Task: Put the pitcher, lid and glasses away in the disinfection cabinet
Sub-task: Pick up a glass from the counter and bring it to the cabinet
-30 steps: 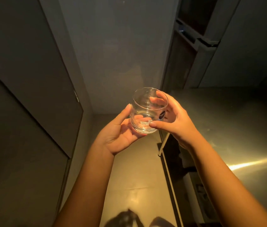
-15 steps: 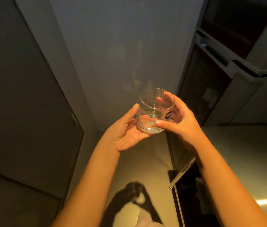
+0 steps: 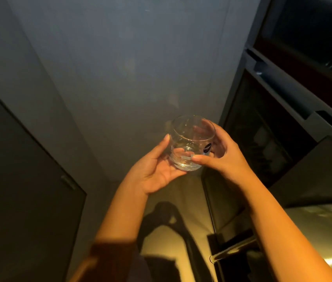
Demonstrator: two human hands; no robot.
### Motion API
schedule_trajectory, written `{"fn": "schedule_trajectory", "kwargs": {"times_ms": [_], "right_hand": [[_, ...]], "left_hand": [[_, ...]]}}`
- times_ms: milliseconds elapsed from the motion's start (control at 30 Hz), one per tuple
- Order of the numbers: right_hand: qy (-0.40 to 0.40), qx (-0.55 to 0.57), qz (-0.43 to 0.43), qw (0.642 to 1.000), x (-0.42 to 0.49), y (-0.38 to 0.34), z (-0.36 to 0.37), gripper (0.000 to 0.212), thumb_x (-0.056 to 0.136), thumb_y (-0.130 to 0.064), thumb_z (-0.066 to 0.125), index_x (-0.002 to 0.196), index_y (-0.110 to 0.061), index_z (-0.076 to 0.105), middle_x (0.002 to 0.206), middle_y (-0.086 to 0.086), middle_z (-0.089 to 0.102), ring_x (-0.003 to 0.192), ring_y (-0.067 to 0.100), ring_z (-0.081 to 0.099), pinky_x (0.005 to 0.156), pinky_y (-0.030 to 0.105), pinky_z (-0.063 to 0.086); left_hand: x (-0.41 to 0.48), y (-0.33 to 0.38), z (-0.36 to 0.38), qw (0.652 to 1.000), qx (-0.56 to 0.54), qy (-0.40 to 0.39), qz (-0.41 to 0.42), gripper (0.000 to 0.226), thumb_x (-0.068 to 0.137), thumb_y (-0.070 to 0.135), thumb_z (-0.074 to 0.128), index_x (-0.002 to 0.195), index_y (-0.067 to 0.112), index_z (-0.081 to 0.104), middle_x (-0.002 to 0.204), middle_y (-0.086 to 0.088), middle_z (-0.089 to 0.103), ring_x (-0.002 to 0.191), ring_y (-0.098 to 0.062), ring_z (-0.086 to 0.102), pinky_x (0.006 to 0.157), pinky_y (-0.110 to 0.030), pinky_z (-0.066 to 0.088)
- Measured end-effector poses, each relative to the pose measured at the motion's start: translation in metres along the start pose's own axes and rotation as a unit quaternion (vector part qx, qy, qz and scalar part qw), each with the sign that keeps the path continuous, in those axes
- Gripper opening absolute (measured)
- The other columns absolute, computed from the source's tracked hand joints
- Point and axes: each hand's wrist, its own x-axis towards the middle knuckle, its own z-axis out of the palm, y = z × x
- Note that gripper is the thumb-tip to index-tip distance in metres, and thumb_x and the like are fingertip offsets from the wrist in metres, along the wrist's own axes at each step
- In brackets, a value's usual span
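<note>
Holding steady in the head view, both hands are on one glass tumbler [image 3: 192, 143], up in the air at centre frame. It is upright, tipped a little towards the camera, with its open rim uppermost. The left hand [image 3: 157, 171] cups it from below and from the left: palm turned up, fingers curled under the thick base, thumb laid up the tumbler's left wall. The right hand [image 3: 225, 157] grips it from the right, thumb pressed across the near side low by the base, fingers wrapped round the far wall and showing through the clear glass. A small dark oval sticker [image 3: 207, 148] sits on the tumbler's right side, just above that thumb.

Right of the tumbler stands a cabinet [image 3: 262, 139] with a dark glass front. Dim shapes sit behind the pane, too murky to name. Behind the tumbler rises a plain grey wall panel [image 3: 130, 78], and well to its left hangs a dark door [image 3: 18, 200]. Below the tumbler lies a pale floor [image 3: 183, 192] in warm light. Down and to the right of the tumbler, a steel bar handle [image 3: 230, 252] juts out beside the right forearm, and a shiny steel tabletop [image 3: 327, 226] lies past it. A brown sleeve [image 3: 110, 255] covers the upper part of the left arm.
</note>
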Motion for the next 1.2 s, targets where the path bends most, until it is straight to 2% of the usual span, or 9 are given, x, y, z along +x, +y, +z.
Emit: {"fn": "schedule_trajectory", "kwargs": {"times_ms": [100, 167, 267, 400, 467, 667, 800, 967, 1200], "right_hand": [[0.024, 0.001, 0.017, 1.0, 0.032, 0.009, 0.005, 0.082, 0.06, -0.015, 0.076, 0.132, -0.019, 0.038, 0.127, -0.01, 0.051, 0.117, -0.002, 0.051, 0.085, 0.011, 0.045], [0.04, 0.0, 0.024, 0.999, 0.056, 0.013, 0.011, 0.082, 0.061, -0.016, 0.08, 0.132, -0.02, 0.038, 0.127, -0.008, 0.052, 0.116, -0.001, 0.051, 0.086, 0.012, 0.045], [0.07, 0.003, 0.031, 0.997, 0.095, 0.012, 0.024, 0.082, 0.062, -0.019, 0.082, 0.131, -0.025, 0.038, 0.128, -0.008, 0.052, 0.116, 0.0, 0.052, 0.09, 0.015, 0.046], [0.102, 0.011, 0.034, 0.994, 0.149, 0.005, 0.048, 0.086, 0.058, -0.022, 0.073, 0.135, -0.023, 0.035, 0.13, -0.008, 0.05, 0.118, 0.005, 0.05, 0.095, 0.021, 0.047], [0.115, 0.011, 0.036, 0.993, 0.173, 0.002, 0.059, 0.085, 0.057, -0.023, 0.073, 0.134, -0.025, 0.035, 0.13, -0.009, 0.049, 0.119, 0.008, 0.05, 0.096, 0.026, 0.047], [0.153, 0.006, 0.043, 0.987, 0.218, 0.006, 0.081, 0.087, 0.06, -0.025, 0.078, 0.136, -0.025, 0.035, 0.132, -0.007, 0.05, 0.121, 0.014, 0.05, 0.095, 0.034, 0.049], [0.161, -0.013, 0.057, 0.985, 0.238, 0.013, 0.088, 0.086, 0.061, -0.024, 0.083, 0.133, -0.027, 0.036, 0.132, -0.006, 0.05, 0.119, 0.012, 0.052, 0.094, 0.029, 0.05], [0.173, -0.012, 0.068, 0.982, 0.259, 0.025, 0.087, 0.085, 0.058, -0.023, 0.074, 0.134, -0.026, 0.036, 0.13, -0.008, 0.051, 0.118, 0.012, 0.053, 0.092, 0.027, 0.05], [0.18, 0.002, 0.067, 0.981, 0.288, 0.04, 0.076, 0.084, 0.059, -0.02, 0.075, 0.134, -0.025, 0.036, 0.13, -0.007, 0.051, 0.118, 0.012, 0.053, 0.092, 0.03, 0.05]], "left_hand": [[0.029, 0.027, -0.01, 1.0, 0.017, 0.002, -0.014, 0.104, 0.045, 0.025, 0.092, 0.132, -0.005, 0.044, 0.122, -0.029, 0.057, 0.1, -0.039, 0.064, 0.071, -0.047, 0.057], [0.049, 0.05, -0.017, 0.999, 0.035, 0.014, -0.016, 0.082, 0.065, 0.03, 0.075, 0.132, -0.004, 0.044, 0.117, -0.027, 0.06, 0.094, -0.036, 0.066, 0.072, -0.047, 0.057], [0.075, 0.09, -0.03, 0.997, 0.068, 0.001, -0.024, 0.068, 0.073, 0.033, 0.059, 0.131, 0.0, 0.047, 0.118, -0.024, 0.061, 0.097, -0.034, 0.066, 0.081, -0.047, 0.054], [0.103, 0.151, -0.044, 0.996, 0.081, -0.022, -0.035, 0.073, 0.073, 0.034, 0.066, 0.134, 0.002, 0.044, 0.128, -0.026, 0.054, 0.111, -0.038, 0.058, 0.089, -0.05, 0.049], [0.115, 0.177, -0.051, 0.995, 0.083, -0.03, -0.044, 0.079, 0.067, 0.034, 0.07, 0.134, 0.002, 0.044, 0.128, -0.025, 0.054, 0.11, -0.037, 0.059, 0.087, -0.049, 0.052], [0.14, 0.225, -0.066, 0.991, 0.098, -0.044, -0.077, 0.068, 0.076, 0.034, 0.061, 0.133, 0.003, 0.045, 0.127, -0.024, 0.055, 0.105, -0.035, 0.062, 0.082, -0.046, 0.054], [0.157, 0.24, -0.08, 0.99, 0.084, -0.053, -0.105, 0.069, 0.075, 0.035, 0.061, 0.134, 0.003, 0.044, 0.129, -0.024, 0.054, 0.104, -0.034, 0.062, 0.083, -0.046, 0.054], [0.18, 0.251, -0.088, 0.987, 0.097, -0.065, -0.114, 0.063, 0.08, 0.037, 0.056, 0.133, 0.005, 0.046, 0.128, -0.022, 0.056, 0.111, -0.034, 0.059, 0.093, -0.049, 0.047], [0.211, 0.268, -0.086, 0.985, 0.101, -0.055, -0.127, 0.067, 0.075, 0.036, 0.059, 0.132, 0.003, 0.046, 0.126, -0.022, 0.057, 0.107, -0.034, 0.061, 0.088, -0.046, 0.052]]}}
